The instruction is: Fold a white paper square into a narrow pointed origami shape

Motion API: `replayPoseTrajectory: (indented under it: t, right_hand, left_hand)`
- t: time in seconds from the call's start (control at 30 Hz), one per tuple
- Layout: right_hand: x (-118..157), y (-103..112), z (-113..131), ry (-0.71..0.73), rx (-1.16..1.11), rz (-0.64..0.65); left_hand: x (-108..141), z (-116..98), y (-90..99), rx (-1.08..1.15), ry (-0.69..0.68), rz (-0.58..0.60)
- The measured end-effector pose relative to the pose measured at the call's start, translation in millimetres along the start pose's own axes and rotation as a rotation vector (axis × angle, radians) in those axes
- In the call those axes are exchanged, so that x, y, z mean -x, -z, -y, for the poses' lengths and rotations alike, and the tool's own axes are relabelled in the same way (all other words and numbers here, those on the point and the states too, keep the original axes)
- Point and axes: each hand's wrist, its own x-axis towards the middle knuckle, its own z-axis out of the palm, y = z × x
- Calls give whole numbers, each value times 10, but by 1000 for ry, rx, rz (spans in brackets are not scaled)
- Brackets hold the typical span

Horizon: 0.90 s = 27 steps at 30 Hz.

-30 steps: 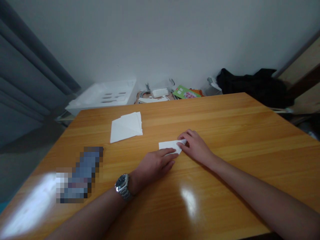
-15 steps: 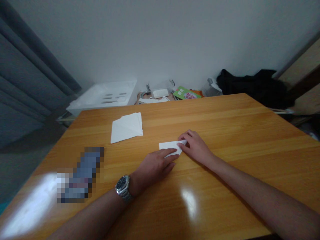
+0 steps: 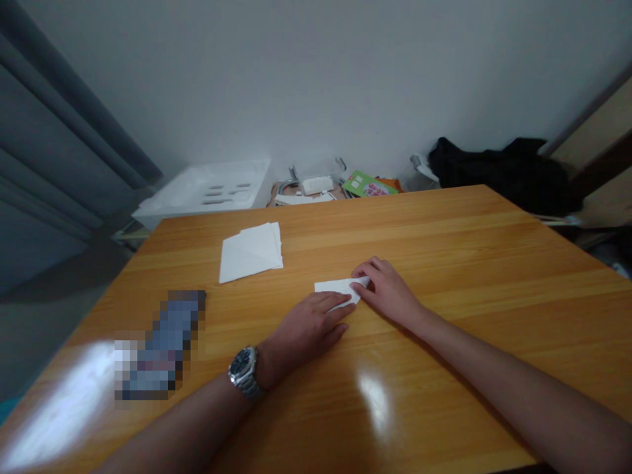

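A small folded sheet of white paper (image 3: pixel 332 286) lies flat on the wooden table (image 3: pixel 434 230). My left hand (image 3: pixel 316 322), with a metal watch (image 3: pixel 244 370) on its wrist, rests over the paper's near edge, fingers stretched out and pressing on it. At the paper's right end, my right hand (image 3: pixel 388 286) pinches the corner between thumb and fingers. Part of the paper's lower edge is hidden under the left fingers.
Several white sheets (image 3: pixel 251 251) lie stacked at the back left of the table. A blurred-out phone-like object (image 3: pixel 170 342) is on the left. Beyond the far edge are a white tray (image 3: pixel 197 191), a green booklet (image 3: pixel 368 184) and a black cloth item (image 3: pixel 498 174).
My left fingers have slid very slightly to the right along the paper. The right hand keeps its pinch on the corner, and the paper stays in place.
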Motion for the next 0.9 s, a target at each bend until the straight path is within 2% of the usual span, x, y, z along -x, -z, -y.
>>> replayPoseTrajectory:
  t: [0.9]
  right_hand:
    - [1, -5, -13, 9, -12, 5]
  left_hand:
    - [5, 1, -10, -39, 24, 39]
